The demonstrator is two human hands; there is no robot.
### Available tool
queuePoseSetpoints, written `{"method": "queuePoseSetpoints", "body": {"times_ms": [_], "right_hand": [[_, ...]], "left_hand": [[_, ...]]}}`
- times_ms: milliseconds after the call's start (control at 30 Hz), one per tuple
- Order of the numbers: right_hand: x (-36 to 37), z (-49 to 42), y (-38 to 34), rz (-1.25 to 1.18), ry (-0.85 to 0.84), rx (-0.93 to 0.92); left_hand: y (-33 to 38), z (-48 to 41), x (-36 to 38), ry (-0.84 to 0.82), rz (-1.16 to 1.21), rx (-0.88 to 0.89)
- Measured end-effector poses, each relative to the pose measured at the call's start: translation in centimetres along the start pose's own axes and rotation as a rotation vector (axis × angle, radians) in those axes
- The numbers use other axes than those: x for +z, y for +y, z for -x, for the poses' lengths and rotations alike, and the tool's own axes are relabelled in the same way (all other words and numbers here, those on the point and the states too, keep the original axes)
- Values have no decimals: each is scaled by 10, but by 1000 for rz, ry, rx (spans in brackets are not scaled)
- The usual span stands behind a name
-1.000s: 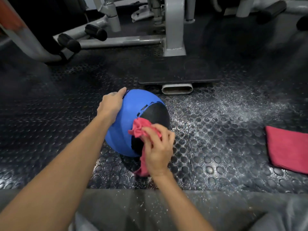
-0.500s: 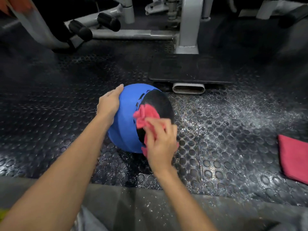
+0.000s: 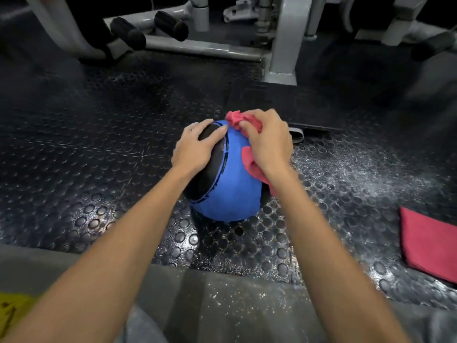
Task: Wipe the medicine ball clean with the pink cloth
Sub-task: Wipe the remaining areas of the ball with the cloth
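Observation:
The blue and black medicine ball [image 3: 230, 191] sits on the studded rubber floor in front of me. My left hand [image 3: 195, 147] lies with spread fingers on its black panel at the upper left. Bunched in the fingers of my right hand [image 3: 269, 142] is the pink cloth [image 3: 247, 158], held against the ball's blue top right side. Part of the cloth sticks out beyond my fingertips and part hangs below my palm.
A second folded pink cloth [image 3: 430, 241] lies on the floor at the right edge. Grey gym machine frames [image 3: 284, 40] with black foam rollers [image 3: 128, 33] stand behind the ball. A black base plate [image 3: 296, 105] lies just beyond it. The floor on the right is wet.
The ball has been turned, so its black panel now faces left. My right hand moved the cloth from the near right side up to the top; my left hand shifted onto the black panel.

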State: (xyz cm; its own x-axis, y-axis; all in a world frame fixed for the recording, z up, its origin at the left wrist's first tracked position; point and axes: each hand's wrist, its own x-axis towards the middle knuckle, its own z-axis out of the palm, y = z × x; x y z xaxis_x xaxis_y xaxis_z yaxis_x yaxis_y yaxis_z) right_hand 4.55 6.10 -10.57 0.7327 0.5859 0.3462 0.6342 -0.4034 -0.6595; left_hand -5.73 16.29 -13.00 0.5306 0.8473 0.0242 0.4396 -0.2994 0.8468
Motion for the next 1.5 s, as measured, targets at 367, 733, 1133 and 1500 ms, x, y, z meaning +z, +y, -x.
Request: {"method": "queuePoseSetpoints", "body": {"times_ms": [367,733,1133,1500], "right_hand": [[-15,-49,56,-180,-63,31],[-49,-49,75,-394,113,212],[-49,20,79,-545,45,398],[-37,86,12,-560,-158,13]], "left_hand": [[19,-39,22,-171,-220,285],[39,-27,50,153,-161,-129],[26,49,-13,375,-224,17],[-19,55,-67,70,-167,-320]]}}
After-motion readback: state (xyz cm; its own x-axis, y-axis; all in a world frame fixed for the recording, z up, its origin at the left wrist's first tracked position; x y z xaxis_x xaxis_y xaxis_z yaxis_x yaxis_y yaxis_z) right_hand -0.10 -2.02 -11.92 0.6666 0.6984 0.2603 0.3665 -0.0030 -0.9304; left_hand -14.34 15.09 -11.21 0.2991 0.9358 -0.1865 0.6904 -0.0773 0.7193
